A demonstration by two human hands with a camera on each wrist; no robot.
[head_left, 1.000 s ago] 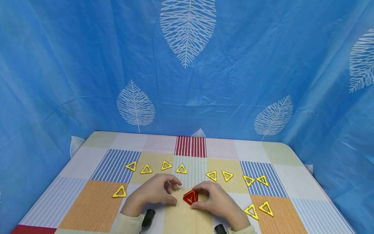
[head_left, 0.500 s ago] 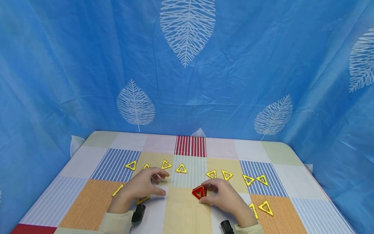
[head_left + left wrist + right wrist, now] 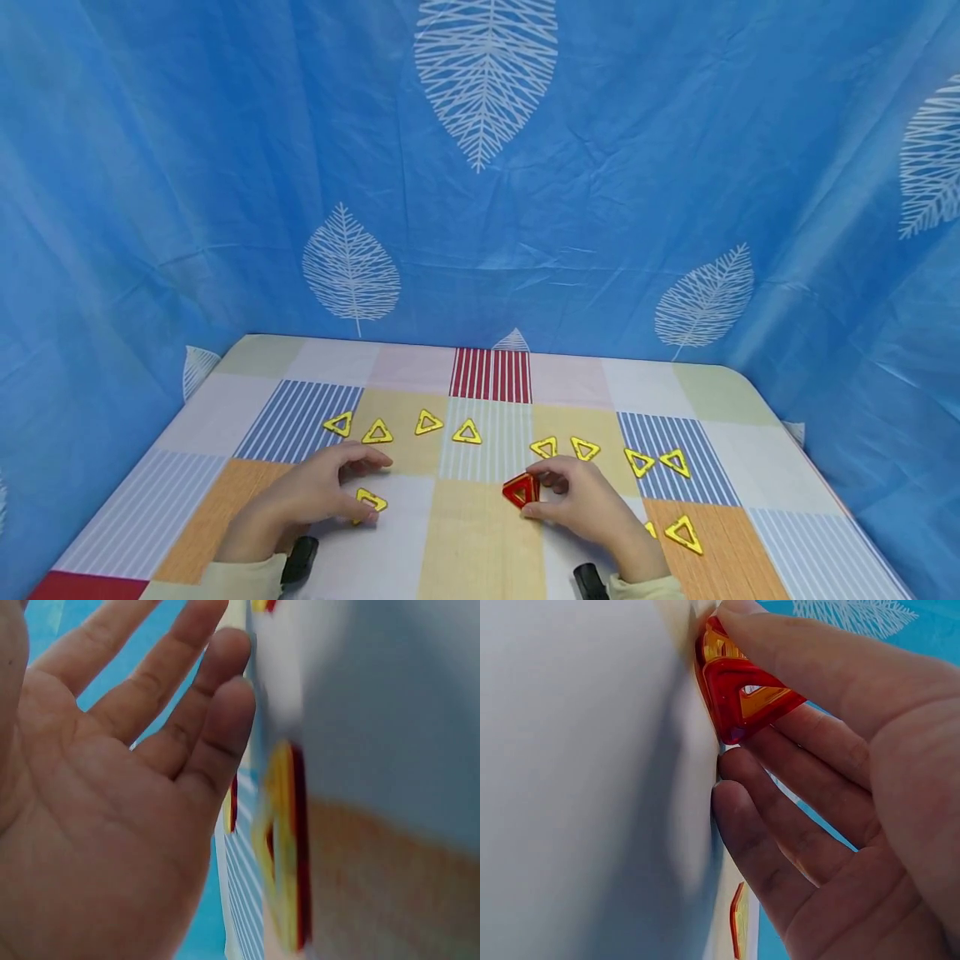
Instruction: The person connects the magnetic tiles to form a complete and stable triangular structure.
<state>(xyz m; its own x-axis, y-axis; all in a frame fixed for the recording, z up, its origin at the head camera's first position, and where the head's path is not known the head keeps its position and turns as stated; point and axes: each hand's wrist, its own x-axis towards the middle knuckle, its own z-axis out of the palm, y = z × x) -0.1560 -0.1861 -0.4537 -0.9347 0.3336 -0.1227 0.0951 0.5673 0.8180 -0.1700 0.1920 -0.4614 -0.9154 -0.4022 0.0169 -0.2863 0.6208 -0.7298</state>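
Observation:
In the head view, my right hand pinches a small bundle of red triangular tiles between thumb and fingertips. Up close in the right wrist view, these tiles show red frames with amber inside, close to the tabletop, with the other fingers loosely bent below. My left hand spreads its thumb and fingers on either side of a flat yellow triangular tile, partly covered by the thumb. In the left wrist view, its fingers are relaxed, and another yellow tile with a red underside lies beside the hand.
Several yellow triangular tiles lie across the back of the patchwork cloth, among them a tile at the middle and one at the right. Another tile lies near the right forearm. A blue leaf-patterned curtain surrounds the table.
My left hand has moved left, away from the red tiles, and now brackets a yellow tile. The right hand has shifted the red tiles slightly right and back.

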